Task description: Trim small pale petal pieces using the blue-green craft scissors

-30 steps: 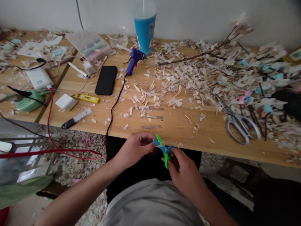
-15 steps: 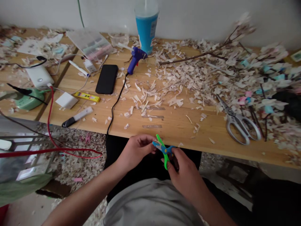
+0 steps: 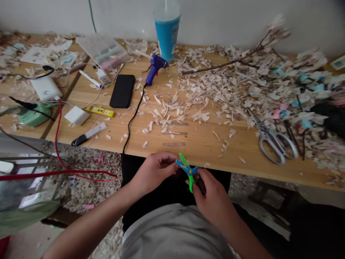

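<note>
Just off the table's front edge, over my lap, my right hand (image 3: 208,185) grips a small pair of green and blue scissors (image 3: 189,170) by the handles. The blades are partly apart and point toward my left hand (image 3: 159,169). That hand is closed, thumb against the fingers, right beside the blade tips. Whatever it pinches is hidden or too small to make out.
Pale scraps (image 3: 215,82) cover much of the wooden table (image 3: 140,138). Large grey scissors (image 3: 272,138) lie at right, a twig (image 3: 226,64) behind. A purple glue gun (image 3: 155,68), black phone (image 3: 122,91), blue-filled cup (image 3: 167,34) and craft knife (image 3: 88,133) are left of centre.
The scissors' blades have come slightly closer together, with the handles drawn in by my right hand. My left hand stays in nearly the same place.
</note>
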Available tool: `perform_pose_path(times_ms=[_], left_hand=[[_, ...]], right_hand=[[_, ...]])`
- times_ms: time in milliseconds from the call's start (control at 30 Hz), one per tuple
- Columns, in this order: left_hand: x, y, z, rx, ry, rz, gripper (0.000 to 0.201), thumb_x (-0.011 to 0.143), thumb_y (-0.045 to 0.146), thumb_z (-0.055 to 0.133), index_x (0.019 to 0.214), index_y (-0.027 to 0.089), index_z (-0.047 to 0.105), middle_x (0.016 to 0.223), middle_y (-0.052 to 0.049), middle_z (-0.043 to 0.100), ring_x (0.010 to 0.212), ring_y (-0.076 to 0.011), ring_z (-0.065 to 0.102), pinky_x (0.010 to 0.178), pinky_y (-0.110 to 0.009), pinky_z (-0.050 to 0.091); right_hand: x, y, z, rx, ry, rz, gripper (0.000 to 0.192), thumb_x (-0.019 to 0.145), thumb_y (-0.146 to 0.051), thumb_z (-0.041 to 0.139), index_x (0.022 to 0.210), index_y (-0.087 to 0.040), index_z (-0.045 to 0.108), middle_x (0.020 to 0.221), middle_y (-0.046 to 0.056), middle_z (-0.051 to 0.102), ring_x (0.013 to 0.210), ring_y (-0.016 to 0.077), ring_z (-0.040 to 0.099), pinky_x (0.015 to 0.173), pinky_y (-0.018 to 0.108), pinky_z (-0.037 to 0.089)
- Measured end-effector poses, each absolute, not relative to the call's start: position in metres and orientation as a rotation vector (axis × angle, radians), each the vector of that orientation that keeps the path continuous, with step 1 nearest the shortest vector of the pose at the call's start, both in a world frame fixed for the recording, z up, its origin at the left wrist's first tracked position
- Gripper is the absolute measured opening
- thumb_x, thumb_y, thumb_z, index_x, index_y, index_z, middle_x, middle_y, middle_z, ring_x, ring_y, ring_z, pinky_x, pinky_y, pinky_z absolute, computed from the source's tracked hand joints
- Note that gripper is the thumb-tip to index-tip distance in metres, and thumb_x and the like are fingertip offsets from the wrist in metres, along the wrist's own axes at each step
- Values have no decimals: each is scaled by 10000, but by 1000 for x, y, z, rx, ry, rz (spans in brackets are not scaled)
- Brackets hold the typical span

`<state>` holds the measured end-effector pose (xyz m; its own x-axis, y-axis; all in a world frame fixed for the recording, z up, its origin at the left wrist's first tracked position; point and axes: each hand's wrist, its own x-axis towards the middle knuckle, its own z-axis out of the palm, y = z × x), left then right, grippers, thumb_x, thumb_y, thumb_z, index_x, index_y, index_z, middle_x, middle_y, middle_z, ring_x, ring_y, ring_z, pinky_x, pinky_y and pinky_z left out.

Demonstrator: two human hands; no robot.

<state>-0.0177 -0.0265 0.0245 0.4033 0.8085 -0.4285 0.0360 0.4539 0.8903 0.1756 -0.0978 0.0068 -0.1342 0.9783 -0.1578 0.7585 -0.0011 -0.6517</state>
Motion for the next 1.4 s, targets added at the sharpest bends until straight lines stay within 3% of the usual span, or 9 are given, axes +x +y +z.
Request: perform_pose_path(times_ms=[233, 733, 967, 1200, 1300, 1400], left_hand=[[-18, -26, 28, 1047, 1067, 560, 207, 822, 315, 647, 907, 128, 677, 831, -58, 704, 735, -154, 647, 686, -249, 499], [-22, -16, 49, 1460, 1119, 462, 183, 803, 156, 562, 889, 167, 723, 844, -29, 714, 734, -139, 635, 681, -216, 485], [-25, -2, 55, 1700, 1085, 365, 195, 775, 120, 577, 857, 183, 742, 781, -16, 713, 643, -118, 609, 614, -196, 449], [-25, 7, 48, 1566, 1098, 314, 114, 778, 228, 642, 782, 171, 740, 694, -17, 704, 606, -121, 606, 556, -193, 434], [-25, 5, 38, 1271, 1052, 303, 170, 776, 315, 665, 790, 155, 721, 683, -24, 694, 581, -116, 599, 546, -205, 459], [-22, 1, 30, 1024, 1042, 332, 250, 750, 384, 696, 757, 134, 697, 668, -33, 675, 549, -107, 579, 541, -222, 489]], right_hand=[[175, -98, 8, -1770, -1938, 878, 212, 827, -183, 438, 1028, -182, 504, 887, 81, 616, 789, 206, 616, 694, 313, 482], [179, -100, 8, -1772, -1973, 933, 191, 838, -180, 422, 1013, -180, 499, 896, 82, 600, 801, 208, 606, 701, 324, 486], [181, -97, 8, -1784, -1992, 863, 221, 830, -200, 453, 1036, -174, 529, 877, 78, 616, 766, 204, 615, 648, 294, 477], [183, -93, 12, -1861, -1859, 1072, 135, 859, -228, 462, 903, -212, 588, 815, 40, 682, 670, 178, 637, 605, 269, 455], [186, -93, 12, -1911, -1655, 1194, 146, 873, -303, 489, 882, -209, 601, 708, 18, 663, 567, 159, 598, 525, 251, 426], [188, -96, 13, -1885, -1522, 1335, 171, 874, -358, 505, 896, -205, 579, 651, 3, 624, 584, 164, 597, 508, 242, 425]])
